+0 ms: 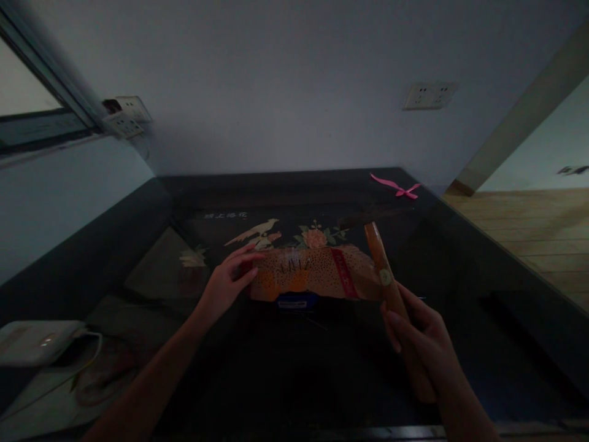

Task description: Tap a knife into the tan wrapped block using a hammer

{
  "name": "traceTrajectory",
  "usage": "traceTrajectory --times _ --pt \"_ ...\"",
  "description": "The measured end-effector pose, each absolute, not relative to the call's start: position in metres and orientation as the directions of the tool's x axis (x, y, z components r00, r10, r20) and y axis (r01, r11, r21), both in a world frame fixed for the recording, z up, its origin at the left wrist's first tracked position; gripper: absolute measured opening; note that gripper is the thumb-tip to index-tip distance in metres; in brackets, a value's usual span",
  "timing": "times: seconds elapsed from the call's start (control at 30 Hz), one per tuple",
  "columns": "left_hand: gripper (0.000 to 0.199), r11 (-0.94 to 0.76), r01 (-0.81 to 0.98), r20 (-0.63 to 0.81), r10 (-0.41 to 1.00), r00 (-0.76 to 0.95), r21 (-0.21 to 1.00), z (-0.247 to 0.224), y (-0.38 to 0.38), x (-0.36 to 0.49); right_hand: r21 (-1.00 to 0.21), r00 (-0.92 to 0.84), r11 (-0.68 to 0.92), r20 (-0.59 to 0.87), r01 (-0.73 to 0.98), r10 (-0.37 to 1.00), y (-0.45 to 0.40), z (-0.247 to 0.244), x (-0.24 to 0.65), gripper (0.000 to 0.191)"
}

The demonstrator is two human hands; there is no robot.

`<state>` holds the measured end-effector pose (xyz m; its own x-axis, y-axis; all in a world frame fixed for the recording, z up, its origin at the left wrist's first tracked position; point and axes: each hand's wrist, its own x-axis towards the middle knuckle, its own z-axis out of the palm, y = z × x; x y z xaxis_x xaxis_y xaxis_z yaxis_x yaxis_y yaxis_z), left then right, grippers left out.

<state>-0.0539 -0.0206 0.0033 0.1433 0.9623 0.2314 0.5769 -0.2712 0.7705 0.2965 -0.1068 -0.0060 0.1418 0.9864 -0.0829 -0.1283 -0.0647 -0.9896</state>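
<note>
A strip of cardboard (322, 276), printed with dark dots and a red band, lies on the dark table. Several thin, nail-like pins stand up near its middle. Beneath its front edge a blue box (297, 302) shows in part. My left hand (230, 276) grips the cardboard's left end, thumb and fingers on its edge. To the right, my right hand (421, 334) is wrapped around a wooden stick (380, 252) with a small round label, tilted with its upper end away from me. Its upper end is near the cardboard's right end.
A pink ribbon (400, 189) lies by the table's far right corner. At the left stands a white device (39, 342) with a cable. The glossy dark table (294, 380) meets the wall, which has sockets (430, 96). A dark flat object (529, 331) lies at the right.
</note>
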Motion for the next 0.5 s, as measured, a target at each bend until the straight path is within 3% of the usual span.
traceTrajectory --times 0.13,0.2,0.33,0.4,0.47,0.5 --pt "0.032 -0.267 0.557 0.222 0.964 0.149 0.786 0.002 -0.016 -0.059 -0.992 0.153 -0.064 -0.080 -0.109 0.985 -0.107 -0.008 0.297 0.058" --pt "0.031 -0.317 0.596 0.303 0.944 0.128 0.737 0.006 -0.018 -0.061 -0.994 0.150 -0.048 -0.063 -0.100 0.987 -0.107 -0.008 0.297 0.057" --pt "0.021 -0.456 0.781 0.654 0.752 0.082 0.426 0.022 -0.040 -0.049 -0.996 0.149 -0.041 -0.052 -0.081 0.988 -0.106 -0.007 0.297 0.054" --pt "0.022 -0.622 0.733 0.744 0.621 0.247 0.275 0.027 -0.059 -0.033 -0.995 0.148 -0.050 -0.063 -0.086 0.987 -0.106 -0.006 0.297 0.055" --pt "0.024 -0.828 0.526 0.610 0.522 0.595 0.195 0.023 -0.075 -0.013 -0.994 0.153 -0.062 -0.076 -0.093 0.985 -0.106 -0.007 0.297 0.056" --pt "0.022 -0.883 0.436 0.476 0.462 0.748 0.172 0.017 -0.081 -0.002 -0.993 0.156 -0.063 -0.077 -0.097 0.985 -0.107 -0.007 0.297 0.056"
